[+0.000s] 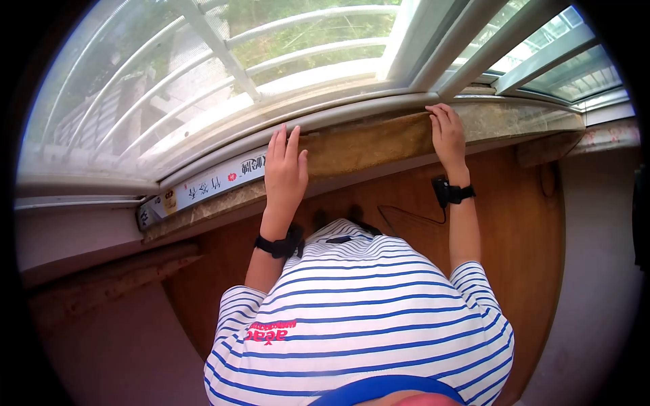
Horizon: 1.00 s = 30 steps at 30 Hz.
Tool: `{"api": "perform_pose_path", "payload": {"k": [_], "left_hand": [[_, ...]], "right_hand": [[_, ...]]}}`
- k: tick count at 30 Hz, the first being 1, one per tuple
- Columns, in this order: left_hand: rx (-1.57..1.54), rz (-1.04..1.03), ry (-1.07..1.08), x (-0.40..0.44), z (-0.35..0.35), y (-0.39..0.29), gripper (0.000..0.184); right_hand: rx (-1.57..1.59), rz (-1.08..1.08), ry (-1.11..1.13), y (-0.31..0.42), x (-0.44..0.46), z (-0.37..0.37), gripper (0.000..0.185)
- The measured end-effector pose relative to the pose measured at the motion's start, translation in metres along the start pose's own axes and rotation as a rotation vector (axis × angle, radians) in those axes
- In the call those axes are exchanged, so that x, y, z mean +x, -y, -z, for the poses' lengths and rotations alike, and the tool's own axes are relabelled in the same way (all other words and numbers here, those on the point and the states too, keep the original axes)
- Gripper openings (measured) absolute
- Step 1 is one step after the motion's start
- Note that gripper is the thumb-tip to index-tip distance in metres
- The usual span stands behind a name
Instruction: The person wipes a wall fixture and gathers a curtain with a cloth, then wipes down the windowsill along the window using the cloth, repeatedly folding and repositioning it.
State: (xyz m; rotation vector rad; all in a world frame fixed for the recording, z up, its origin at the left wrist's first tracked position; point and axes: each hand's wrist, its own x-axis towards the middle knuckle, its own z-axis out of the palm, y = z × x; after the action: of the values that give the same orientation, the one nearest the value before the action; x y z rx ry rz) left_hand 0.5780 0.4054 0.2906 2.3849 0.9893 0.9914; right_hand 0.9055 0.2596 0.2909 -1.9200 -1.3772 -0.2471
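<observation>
A brown cloth (369, 146) lies folded into a long strip on the marble-patterned windowsill (504, 120), between my hands. My left hand (286, 166) rests at the strip's left end, fingers stretched out and apart, over the end of a long white box (213, 177) with printed characters. At the cloth's right end is my right hand (448, 139), its fingers extended along the cloth's edge and slightly bent. Both hands look open. The undersides of the fingers are hidden.
Behind the sill stands a sliding window frame (352, 111) with white bars (311, 30) outside. A wooden floor (514, 203) lies below, with a thin dark cable (413, 215) near my right wrist. Black bands (455, 193) circle both wrists.
</observation>
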Motion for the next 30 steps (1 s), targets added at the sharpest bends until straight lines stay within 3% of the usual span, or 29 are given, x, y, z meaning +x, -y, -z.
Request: {"api": "perform_pose_path", "payload": {"k": [1, 2, 4, 8, 11, 20, 22, 30], "left_hand": [[0.293, -0.199, -0.069, 0.001, -0.004, -0.003, 0.043], [0.294, -0.199, -0.070, -0.003, -0.008, -0.004, 0.043], [0.164, -0.267, 0.189, -0.018, -0.022, 0.000, 0.046], [0.253, -0.226, 0.311, -0.040, -0.047, -0.001, 0.054], [0.293, -0.243, 0.246, -0.036, -0.044, -0.007, 0.056], [0.292, -0.272, 0.318, -0.045, -0.036, -0.006, 0.057], [0.271, -0.262, 0.327, -0.050, -0.031, -0.002, 0.054], [0.245, -0.233, 0.301, -0.039, -0.033, 0.008, 0.050]], "right_hand": [[-0.071, 0.043, -0.008, 0.005, -0.001, -0.009, 0.021], [-0.142, 0.086, -0.015, 0.009, -0.002, -0.017, 0.024], [-0.055, 0.151, 0.065, 0.025, -0.011, -0.027, 0.030], [-0.056, 0.219, 0.335, 0.057, -0.042, -0.045, 0.040], [-0.240, 0.314, 0.349, 0.059, -0.043, -0.050, 0.040], [-0.144, 0.135, 0.465, 0.069, -0.043, -0.043, 0.041], [-0.273, 0.055, 0.471, 0.088, -0.054, -0.053, 0.045], [-0.375, 0.041, 0.302, 0.118, -0.042, -0.105, 0.049]]}}
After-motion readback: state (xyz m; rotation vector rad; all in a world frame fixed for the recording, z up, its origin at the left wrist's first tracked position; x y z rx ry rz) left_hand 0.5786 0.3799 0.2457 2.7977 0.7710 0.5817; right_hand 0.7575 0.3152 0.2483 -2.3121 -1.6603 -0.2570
